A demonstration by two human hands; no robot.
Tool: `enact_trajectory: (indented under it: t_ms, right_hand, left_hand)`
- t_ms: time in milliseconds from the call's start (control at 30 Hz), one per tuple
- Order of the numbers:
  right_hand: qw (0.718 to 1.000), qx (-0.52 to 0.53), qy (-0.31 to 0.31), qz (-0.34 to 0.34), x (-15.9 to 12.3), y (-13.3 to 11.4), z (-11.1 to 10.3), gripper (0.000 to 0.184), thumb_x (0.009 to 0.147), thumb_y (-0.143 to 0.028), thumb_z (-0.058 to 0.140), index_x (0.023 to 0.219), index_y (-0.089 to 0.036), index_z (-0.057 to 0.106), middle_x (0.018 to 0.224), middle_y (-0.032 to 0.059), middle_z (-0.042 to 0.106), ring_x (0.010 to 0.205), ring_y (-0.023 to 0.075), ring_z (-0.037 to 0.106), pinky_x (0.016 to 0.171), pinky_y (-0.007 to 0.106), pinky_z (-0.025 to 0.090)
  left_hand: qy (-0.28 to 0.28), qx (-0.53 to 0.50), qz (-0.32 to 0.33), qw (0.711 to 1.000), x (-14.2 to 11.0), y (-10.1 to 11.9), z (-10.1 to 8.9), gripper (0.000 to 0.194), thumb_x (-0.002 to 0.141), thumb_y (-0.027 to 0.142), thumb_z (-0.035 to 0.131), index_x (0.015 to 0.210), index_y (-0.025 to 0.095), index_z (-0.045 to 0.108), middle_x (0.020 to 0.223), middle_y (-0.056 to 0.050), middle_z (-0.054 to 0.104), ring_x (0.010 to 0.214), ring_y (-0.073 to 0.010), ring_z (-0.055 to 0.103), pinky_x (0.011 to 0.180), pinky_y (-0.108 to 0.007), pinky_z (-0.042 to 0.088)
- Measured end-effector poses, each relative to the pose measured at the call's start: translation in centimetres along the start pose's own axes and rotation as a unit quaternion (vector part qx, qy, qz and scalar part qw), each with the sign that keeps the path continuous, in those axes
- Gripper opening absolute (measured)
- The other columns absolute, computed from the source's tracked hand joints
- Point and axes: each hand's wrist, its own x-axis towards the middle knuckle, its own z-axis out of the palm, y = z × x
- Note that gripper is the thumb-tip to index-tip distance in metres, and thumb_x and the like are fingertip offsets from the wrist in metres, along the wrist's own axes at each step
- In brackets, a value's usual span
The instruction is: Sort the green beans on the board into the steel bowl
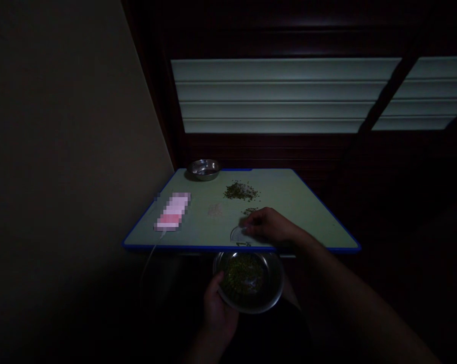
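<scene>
My left hand (218, 306) grips the near left rim of a metal bowl (272, 298), thumb over the edge, just below the table's front edge. Small green beans or seeds (243, 273) lie inside it. Over the table my right hand (269, 224) is closed, its fingertips drawn together at the right edge of a pale round disc (238, 234). Whether anything is pinched in them I cannot make out. A few green seeds (250, 211) lie just beyond those fingers. Farther back is a larger heap of green seeds (240, 191). Left of the hand, pale grains (215, 210) form a small patch.
The light-green table (304, 202) has a blue rim. A second metal bowl (204, 171) stands at its back left corner. A blurred-out phone (173, 212) lies on the left, its cable (150, 255) hanging over the front edge. A wall (99, 126) rises at left.
</scene>
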Motion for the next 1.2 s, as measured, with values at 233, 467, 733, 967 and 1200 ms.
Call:
enact_trajectory:
  t_ms: [233,467,733,967,1200]
  right_hand:
    - [1.0,0.005,-0.006,-0.001,-1.0,-0.5,0.0,0.019,0.069,-0.026,0.074,0.083,-0.014,0.074,0.071,0.0008,0.068,0.061,0.0113,0.055,0.058,0.023,0.043]
    - [1.0,0.02,-0.015,0.0,-1.4,-0.4,0.2,0.02,0.066,-0.027,0.074,0.081,-0.014,0.072,0.072,0.0013,0.069,0.062,0.0121,0.056,0.06,0.025,0.045]
    - [0.981,0.073,0.181,-0.013,-0.5,0.8,-1.8,0.026,0.069,-0.039,0.066,0.08,-0.016,0.065,0.069,0.0011,0.064,0.058,0.012,0.052,0.055,0.024,0.04]
    - [0.927,-0.006,0.372,-0.054,1.1,4.0,-4.0,0.022,0.069,-0.04,0.059,0.069,-0.018,0.06,0.067,0.0014,0.062,0.066,0.0158,0.055,0.066,0.028,0.043]
    - [0.929,-0.047,0.365,-0.045,0.7,4.0,-3.0,0.018,0.071,-0.034,0.055,0.071,-0.017,0.062,0.067,0.0014,0.063,0.066,0.0162,0.057,0.064,0.027,0.042]
  left_hand:
    - [-0.005,-0.003,-0.004,1.0,-0.1,0.1,0.0,0.028,0.083,0.022,0.056,0.105,0.018,0.073,0.085,-0.007,0.078,0.086,-0.0253,0.072,0.091,-0.045,0.053]
    - [0.009,-0.003,-0.013,1.0,-0.2,0.1,0.1,0.026,0.084,0.021,0.055,0.102,0.017,0.073,0.083,-0.007,0.078,0.084,-0.024,0.072,0.091,-0.044,0.052]
    - [0.008,0.001,-0.012,1.0,0.1,0.1,-0.1,0.024,0.083,0.02,0.056,0.097,0.02,0.074,0.083,-0.006,0.079,0.083,-0.0237,0.073,0.092,-0.044,0.052]
    - [0.004,0.009,-0.011,1.0,0.1,0.0,-0.3,0.021,0.082,0.021,0.057,0.093,0.017,0.075,0.088,-0.008,0.079,0.085,-0.0241,0.072,0.092,-0.044,0.052]
    - [0.007,0.013,-0.014,1.0,0.0,0.2,-0.2,0.022,0.083,0.019,0.055,0.09,0.018,0.075,0.085,-0.007,0.079,0.081,-0.0224,0.073,0.09,-0.042,0.054]
